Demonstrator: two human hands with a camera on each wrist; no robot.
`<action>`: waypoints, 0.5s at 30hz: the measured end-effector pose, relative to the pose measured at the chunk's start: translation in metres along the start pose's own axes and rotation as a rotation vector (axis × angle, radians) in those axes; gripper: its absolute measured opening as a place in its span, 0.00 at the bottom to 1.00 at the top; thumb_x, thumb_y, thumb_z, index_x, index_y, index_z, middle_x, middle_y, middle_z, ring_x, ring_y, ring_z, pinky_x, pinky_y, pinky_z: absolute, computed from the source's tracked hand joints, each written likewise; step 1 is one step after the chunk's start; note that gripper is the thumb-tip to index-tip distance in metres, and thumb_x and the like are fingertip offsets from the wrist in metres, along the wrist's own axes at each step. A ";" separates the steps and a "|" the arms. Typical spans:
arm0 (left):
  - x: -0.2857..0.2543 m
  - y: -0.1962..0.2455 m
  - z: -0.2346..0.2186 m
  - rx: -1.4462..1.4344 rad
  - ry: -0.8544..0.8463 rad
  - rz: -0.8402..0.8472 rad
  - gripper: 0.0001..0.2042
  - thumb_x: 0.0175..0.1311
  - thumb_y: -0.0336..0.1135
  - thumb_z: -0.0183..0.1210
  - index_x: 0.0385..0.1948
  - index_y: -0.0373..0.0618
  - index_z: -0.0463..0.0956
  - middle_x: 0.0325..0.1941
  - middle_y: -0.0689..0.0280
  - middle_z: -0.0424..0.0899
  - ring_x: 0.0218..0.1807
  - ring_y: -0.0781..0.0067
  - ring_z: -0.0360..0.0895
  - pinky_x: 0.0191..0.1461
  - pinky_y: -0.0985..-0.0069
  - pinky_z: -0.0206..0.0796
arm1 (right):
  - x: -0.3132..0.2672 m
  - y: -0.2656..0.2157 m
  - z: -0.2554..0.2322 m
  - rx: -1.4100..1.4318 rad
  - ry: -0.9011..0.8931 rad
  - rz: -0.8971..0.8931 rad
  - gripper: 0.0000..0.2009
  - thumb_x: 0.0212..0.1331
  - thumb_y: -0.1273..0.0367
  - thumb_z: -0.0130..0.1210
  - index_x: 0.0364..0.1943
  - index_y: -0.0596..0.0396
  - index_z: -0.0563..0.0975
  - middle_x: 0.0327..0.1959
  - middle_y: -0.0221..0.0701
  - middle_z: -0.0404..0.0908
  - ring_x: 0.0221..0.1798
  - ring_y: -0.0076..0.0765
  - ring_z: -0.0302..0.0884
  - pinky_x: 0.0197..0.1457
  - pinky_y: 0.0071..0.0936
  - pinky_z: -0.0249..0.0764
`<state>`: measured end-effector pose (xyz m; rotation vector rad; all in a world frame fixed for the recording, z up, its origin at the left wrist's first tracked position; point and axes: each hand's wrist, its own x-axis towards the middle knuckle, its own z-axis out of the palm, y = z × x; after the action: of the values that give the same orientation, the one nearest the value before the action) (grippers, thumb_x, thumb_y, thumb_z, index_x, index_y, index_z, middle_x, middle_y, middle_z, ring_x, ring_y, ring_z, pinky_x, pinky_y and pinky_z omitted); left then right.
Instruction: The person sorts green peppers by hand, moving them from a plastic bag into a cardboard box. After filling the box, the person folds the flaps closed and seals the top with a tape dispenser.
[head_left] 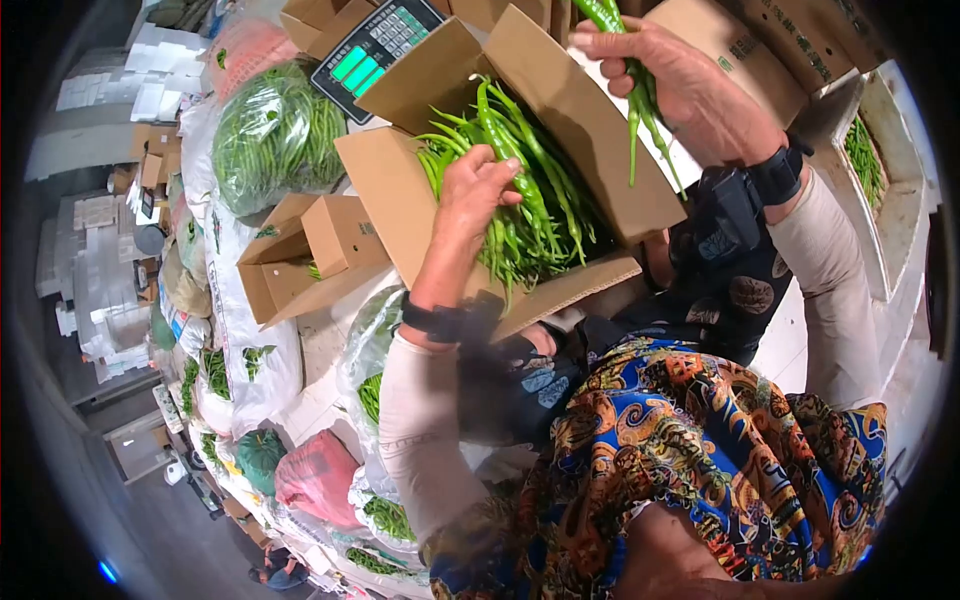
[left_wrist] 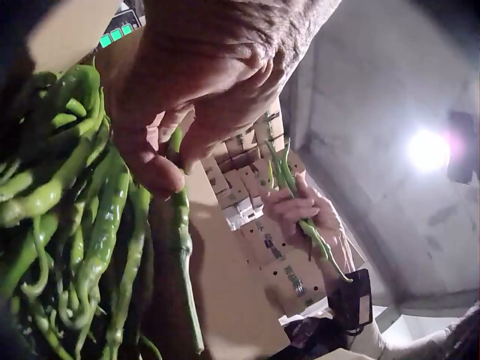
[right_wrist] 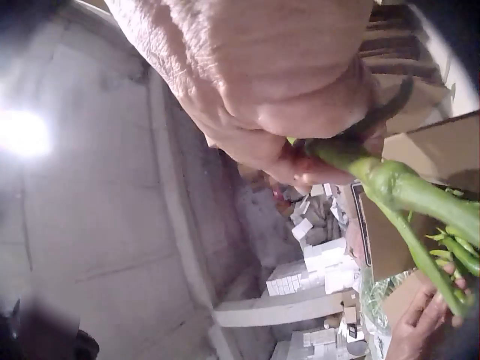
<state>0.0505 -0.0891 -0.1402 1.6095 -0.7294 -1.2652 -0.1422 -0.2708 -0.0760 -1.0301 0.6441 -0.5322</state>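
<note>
Right now, a big brown box is sitting in front of a person, and its flaps are sticking out around it. Inside the box, long green peppers are lying in a messy heap, all shiny and a bit curly. The left hand is hovering over the left part of the box, just by the heap. Its thumb and finger are pinching one thin pepper, so the hand is nearly closed, and the pepper is hanging down. The right hand is hovering over the right flap of the box, well apart from the left hand. Its fingers are gripping a small bunch of green peppers, and they are bending right round it. The thin ends are dangling by that flap, but I cannot tell if they are touching it. Past the far left corner of the box, a scale is glowing green on its screen. To the left of the box, a clear bag is holding lots more green peppers. Just beside the box on that same side, a smaller box is sitting with a little green inside. To the right of the box, a whitish bin is holding green peppers too. On the near side of the box, the person is wearing a bright patterned shirt, pale sleeves and dark wrist straps.
</note>
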 end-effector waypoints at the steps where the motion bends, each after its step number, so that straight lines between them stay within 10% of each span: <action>1: 0.001 -0.001 -0.006 0.040 0.012 0.008 0.13 0.60 0.38 0.61 0.40 0.41 0.75 0.34 0.68 0.81 0.30 0.83 0.76 0.32 0.88 0.70 | 0.005 -0.001 -0.012 0.052 -0.037 0.049 0.11 0.56 0.72 0.61 0.41 0.57 0.73 0.29 0.21 0.71 0.25 0.09 0.63 0.22 0.08 0.59; 3: -0.004 0.001 -0.012 0.078 0.075 0.020 0.11 0.61 0.37 0.60 0.40 0.41 0.76 0.34 0.69 0.80 0.30 0.84 0.76 0.32 0.88 0.71 | 0.006 -0.006 -0.020 0.171 -0.032 0.000 0.05 0.57 0.72 0.58 0.28 0.59 0.77 0.22 0.25 0.74 0.18 0.15 0.65 0.18 0.13 0.61; 15: 0.000 0.005 0.013 0.003 0.113 0.019 0.11 0.58 0.30 0.63 0.36 0.34 0.73 0.25 0.64 0.78 0.26 0.78 0.76 0.28 0.81 0.75 | -0.001 -0.015 -0.010 0.102 0.082 0.191 0.11 0.60 0.69 0.48 0.37 0.65 0.75 0.25 0.29 0.75 0.23 0.24 0.71 0.24 0.23 0.74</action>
<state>0.0382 -0.0952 -0.1365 1.6584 -0.6747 -1.1502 -0.1515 -0.2825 -0.0657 -0.8445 0.7712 -0.4370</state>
